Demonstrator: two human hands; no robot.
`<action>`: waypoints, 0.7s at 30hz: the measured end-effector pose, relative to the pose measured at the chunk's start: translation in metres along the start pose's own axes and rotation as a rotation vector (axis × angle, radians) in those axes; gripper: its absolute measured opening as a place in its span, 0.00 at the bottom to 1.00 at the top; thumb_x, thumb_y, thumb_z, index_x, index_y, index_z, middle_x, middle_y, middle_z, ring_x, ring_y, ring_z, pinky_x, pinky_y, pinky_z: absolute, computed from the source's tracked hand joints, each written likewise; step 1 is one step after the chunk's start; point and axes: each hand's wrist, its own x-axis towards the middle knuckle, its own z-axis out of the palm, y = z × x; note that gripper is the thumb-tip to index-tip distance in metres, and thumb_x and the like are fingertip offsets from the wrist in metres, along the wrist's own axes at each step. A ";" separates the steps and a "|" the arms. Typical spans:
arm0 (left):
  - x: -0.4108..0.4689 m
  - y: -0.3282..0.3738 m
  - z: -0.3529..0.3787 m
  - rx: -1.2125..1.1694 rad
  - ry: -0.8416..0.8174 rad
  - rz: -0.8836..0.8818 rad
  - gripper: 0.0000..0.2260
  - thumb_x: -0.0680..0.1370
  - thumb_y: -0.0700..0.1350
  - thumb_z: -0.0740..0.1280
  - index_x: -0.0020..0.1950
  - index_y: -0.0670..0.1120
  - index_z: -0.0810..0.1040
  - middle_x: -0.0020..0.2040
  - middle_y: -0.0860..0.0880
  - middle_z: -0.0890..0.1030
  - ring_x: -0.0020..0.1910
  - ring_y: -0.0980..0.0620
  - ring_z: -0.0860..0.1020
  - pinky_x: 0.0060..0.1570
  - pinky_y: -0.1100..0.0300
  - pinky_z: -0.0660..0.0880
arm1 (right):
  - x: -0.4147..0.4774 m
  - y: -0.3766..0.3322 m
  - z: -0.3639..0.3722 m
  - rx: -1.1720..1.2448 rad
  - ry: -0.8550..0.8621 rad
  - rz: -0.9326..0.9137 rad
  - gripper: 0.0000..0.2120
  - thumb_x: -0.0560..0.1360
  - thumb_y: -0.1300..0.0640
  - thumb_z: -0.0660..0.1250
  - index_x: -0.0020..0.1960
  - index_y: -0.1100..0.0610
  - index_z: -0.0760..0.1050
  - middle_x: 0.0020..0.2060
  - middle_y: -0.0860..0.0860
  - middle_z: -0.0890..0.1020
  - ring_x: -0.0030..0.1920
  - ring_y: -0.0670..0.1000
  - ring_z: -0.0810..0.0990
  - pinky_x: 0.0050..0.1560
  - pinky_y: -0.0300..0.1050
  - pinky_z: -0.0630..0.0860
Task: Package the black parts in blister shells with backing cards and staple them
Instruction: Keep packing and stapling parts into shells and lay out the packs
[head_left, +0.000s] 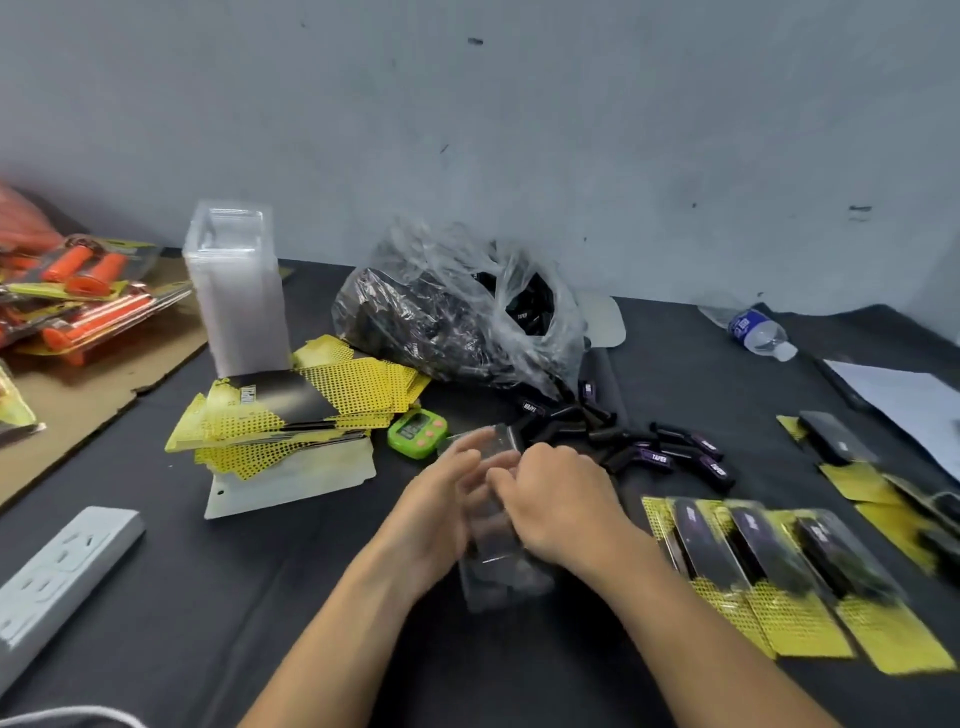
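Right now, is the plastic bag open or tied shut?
Open: the plastic bag gapes, black parts showing inside and spilled beside it.

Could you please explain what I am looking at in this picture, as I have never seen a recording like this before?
There is no machine: a person wears a camera on the head, looking down at their own hands. The left hand and right hand meet at a clear blister shell; the right hand curls over it, the left is blurred. On the dark table lie a stack of shells, yellow backing cards, a bag of black parts, loose black parts and finished packs.
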 end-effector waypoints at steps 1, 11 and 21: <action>0.002 0.003 -0.004 -0.031 -0.014 -0.002 0.24 0.74 0.40 0.69 0.70 0.45 0.75 0.61 0.41 0.85 0.54 0.46 0.86 0.45 0.49 0.84 | 0.001 0.000 -0.004 0.085 0.004 -0.033 0.20 0.79 0.38 0.60 0.35 0.47 0.77 0.43 0.54 0.85 0.47 0.59 0.83 0.42 0.49 0.70; 0.016 0.008 -0.021 0.189 0.315 0.095 0.20 0.75 0.22 0.57 0.60 0.39 0.76 0.46 0.39 0.87 0.43 0.41 0.88 0.33 0.55 0.82 | 0.087 0.064 -0.027 -0.052 -0.251 0.044 0.25 0.77 0.68 0.63 0.68 0.49 0.80 0.68 0.52 0.80 0.69 0.55 0.76 0.70 0.48 0.73; 0.016 0.006 -0.018 0.323 0.345 0.090 0.19 0.76 0.24 0.57 0.61 0.39 0.77 0.51 0.36 0.85 0.42 0.44 0.88 0.32 0.56 0.82 | 0.067 0.056 -0.036 0.575 0.098 0.139 0.05 0.77 0.61 0.72 0.52 0.54 0.82 0.49 0.54 0.84 0.45 0.53 0.83 0.46 0.46 0.79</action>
